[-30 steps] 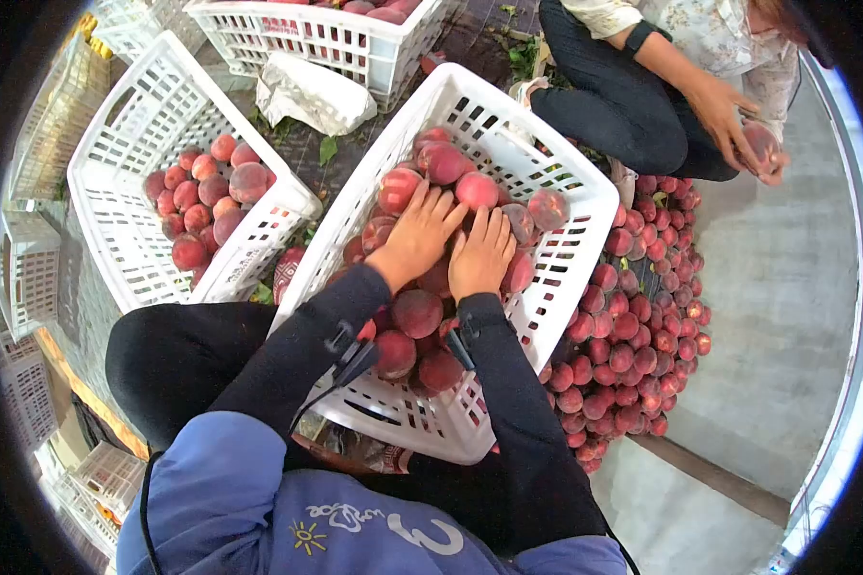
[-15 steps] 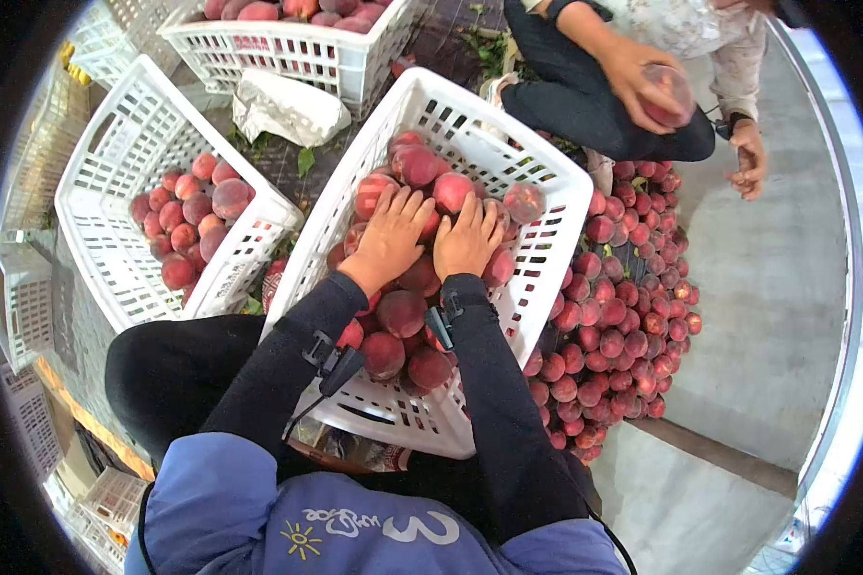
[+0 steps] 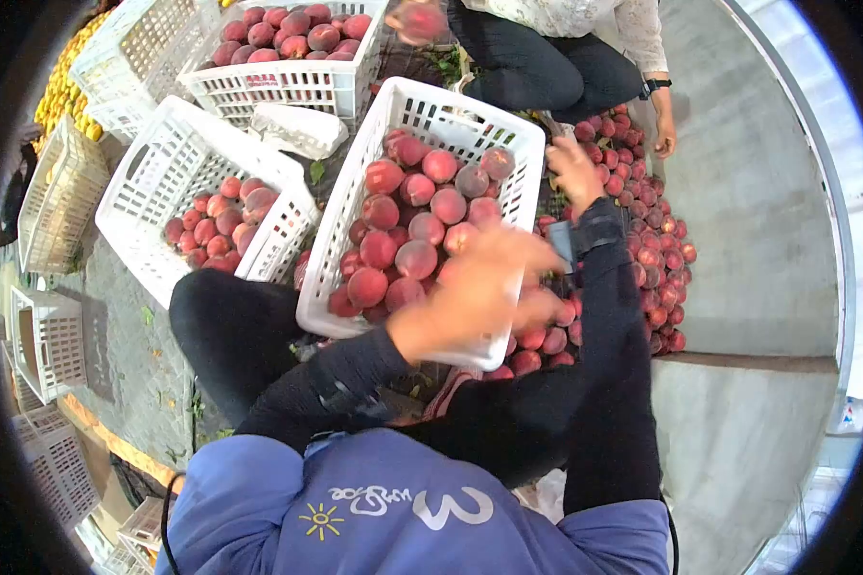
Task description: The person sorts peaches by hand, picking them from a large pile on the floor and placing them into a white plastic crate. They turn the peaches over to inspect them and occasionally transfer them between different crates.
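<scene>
Three peach crates [image 3: 331,254], two hands [image 3: 479,287]

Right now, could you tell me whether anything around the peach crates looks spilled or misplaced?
Peaches lie loose in a heap on the ground right of the middle crate, and a crumpled white wrapper sits between crates. Nothing looks damaged.

Full crate [image 3: 336,230]: under the left hand [image 3: 479,287], left of the right hand [image 3: 575,172].
Loose peaches [image 3: 647,249]: on the floor [image 3: 767,240], right of both.
Second crate [image 3: 153,172]: further left.
</scene>
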A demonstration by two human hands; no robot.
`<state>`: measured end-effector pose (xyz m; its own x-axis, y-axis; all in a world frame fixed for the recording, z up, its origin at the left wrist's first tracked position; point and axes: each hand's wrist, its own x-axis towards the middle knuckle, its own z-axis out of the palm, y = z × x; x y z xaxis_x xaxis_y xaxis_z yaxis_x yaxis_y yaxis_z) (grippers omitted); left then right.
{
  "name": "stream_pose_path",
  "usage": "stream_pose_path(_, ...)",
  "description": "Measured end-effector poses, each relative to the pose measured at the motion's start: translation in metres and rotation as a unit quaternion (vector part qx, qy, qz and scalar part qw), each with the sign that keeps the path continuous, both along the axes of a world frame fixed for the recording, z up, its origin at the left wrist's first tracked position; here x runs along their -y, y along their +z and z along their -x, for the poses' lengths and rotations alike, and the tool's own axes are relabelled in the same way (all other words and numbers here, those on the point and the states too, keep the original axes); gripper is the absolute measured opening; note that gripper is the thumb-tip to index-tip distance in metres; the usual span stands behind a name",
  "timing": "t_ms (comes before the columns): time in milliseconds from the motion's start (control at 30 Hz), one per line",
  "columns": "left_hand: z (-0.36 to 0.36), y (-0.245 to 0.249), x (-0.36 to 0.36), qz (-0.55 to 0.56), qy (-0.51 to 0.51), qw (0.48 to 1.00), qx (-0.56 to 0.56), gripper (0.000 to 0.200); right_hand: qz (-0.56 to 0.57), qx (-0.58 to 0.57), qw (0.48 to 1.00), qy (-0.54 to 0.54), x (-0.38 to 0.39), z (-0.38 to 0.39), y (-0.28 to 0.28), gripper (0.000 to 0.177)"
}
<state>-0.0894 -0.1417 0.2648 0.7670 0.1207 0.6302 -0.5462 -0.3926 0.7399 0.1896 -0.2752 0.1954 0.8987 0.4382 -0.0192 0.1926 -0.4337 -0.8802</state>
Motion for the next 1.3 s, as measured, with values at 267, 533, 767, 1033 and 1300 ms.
stream_pose_path(267, 0.157, 0.128, 0.127, 0.096, -0.415, 0.859, 0.285, 0.021, 0.111, 0.221, 0.966, -0.080, 0.125, 0.048, 0.058, 0.052)
stream_pose_path(533, 0.226, 0.155, 0.142, 0.085, -0.493, 0.815, 0.292, 0.021, 0.314, 0.224, 0.907, -0.170, 0.326, 0.130, -0.046, 0.048)
stream_pose_path(767, 0.284, 0.138, 0.200, 0.260, -0.632, 0.692, 0.232, 0.022, 0.379, 0.201, 0.896, -0.113, 0.370, 0.201, -0.107, 0.042)
stream_pose_path(1033, 0.212, 0.118, 0.066, 0.041, -0.643, 0.749, 0.157, 0.019, 0.162, 0.092, 0.982, -0.030, 0.380, 0.300, -0.253, 0.035)
stream_pose_path(1300, 0.013, -0.095, -0.105, -0.171, 0.030, 0.975, -0.142, 0.027, 0.228, -0.097, 0.958, -0.143, 0.304, 0.530, -0.327, 0.037)
